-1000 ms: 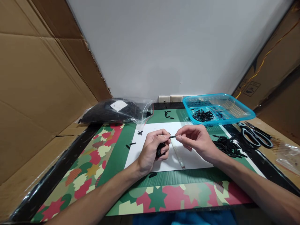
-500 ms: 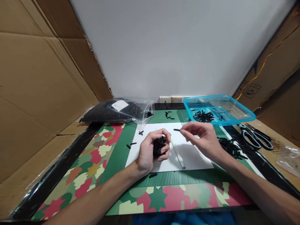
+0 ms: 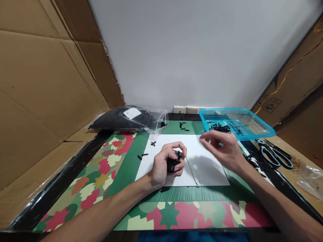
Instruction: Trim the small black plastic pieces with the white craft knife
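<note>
One black piece gone from the right hand (image 3: 222,149), now blurred w/ fingers loose by the blue basket (image 3: 262,129); left hand (image 3: 168,163) stays clenched on its bundle of black pieces (image 3: 173,163).

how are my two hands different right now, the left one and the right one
The left hand is curled shut around a bunch of small black pieces; the right hand looks open, and motion blur hides whether it holds anything. The left hand rests low on the white sheet; the right hand is raised, nearer the blue basket. The left looks sharp, the right blurred. Both are bare.
</note>
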Available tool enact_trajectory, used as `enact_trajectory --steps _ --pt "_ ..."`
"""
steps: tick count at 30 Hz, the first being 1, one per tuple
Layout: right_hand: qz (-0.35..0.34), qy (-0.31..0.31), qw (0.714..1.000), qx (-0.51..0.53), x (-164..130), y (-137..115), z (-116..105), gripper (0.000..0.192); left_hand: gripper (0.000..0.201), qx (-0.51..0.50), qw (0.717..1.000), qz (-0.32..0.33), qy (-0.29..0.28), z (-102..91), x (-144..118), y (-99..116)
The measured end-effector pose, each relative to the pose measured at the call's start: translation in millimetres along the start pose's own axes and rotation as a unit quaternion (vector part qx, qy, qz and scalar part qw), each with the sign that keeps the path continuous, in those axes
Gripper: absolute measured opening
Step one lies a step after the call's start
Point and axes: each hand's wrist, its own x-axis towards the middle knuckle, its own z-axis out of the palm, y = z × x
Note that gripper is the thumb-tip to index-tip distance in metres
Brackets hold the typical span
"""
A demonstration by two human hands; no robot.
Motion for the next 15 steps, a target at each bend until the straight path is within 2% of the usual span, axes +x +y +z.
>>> enact_trajectory --steps 3,6,11,15 --pt "-0.027 -0.092 0.991 0.096 -9.4 -24.9 20.1 0.017 0.014 0.008 1.000 -0.015 0.002 -2.2 1.1 -3.1" --pt "-0.039 -0.127 0.985 0.105 -16.0 -32.2 35.6 0.013 0.011 0.009 1.000 -0.027 0.009 -2.9 2.8 -5.8" --pt "-0.031 -0.123 0.989 0.071 -20.6 -21.9 44.7 0.014 0.012 -0.002 0.998 -0.053 0.018 -2.1 5.8 -7.3" --pt "-0.027 -0.089 0.994 0.055 -21.0 -20.8 43.7 0.016 0.012 -0.019 0.998 -0.064 0.018 -1.2 5.9 -6.5"
